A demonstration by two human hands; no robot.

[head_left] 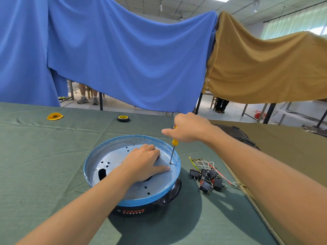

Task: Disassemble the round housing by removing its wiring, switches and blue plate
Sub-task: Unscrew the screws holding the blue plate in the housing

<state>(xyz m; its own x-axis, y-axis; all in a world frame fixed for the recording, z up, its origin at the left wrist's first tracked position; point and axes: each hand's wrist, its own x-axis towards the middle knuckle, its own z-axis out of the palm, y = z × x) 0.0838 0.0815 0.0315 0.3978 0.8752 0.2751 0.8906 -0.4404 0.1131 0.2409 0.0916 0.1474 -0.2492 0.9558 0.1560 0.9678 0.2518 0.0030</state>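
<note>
The round black housing (164, 198) sits on the green cloth with the blue plate (109, 151) nested in its top. My left hand (143, 164) lies flat on the plate's silvery floor, fingers spread, pressing down. My right hand (187, 129) grips a yellow-handled screwdriver (174, 147) held almost upright; its tip meets a screw near the plate's right rim. Several black switches (208, 179) with their red, white and yellow-green wires (208, 164) lie in a loose pile on the cloth to the right of the housing.
A roll of black tape (123, 118) and a yellow scrap (54, 116) lie at the far side of the table. A dark round cover (237, 133) rests behind my right forearm. Blue and tan cloths hang across the back; people's legs show beneath them.
</note>
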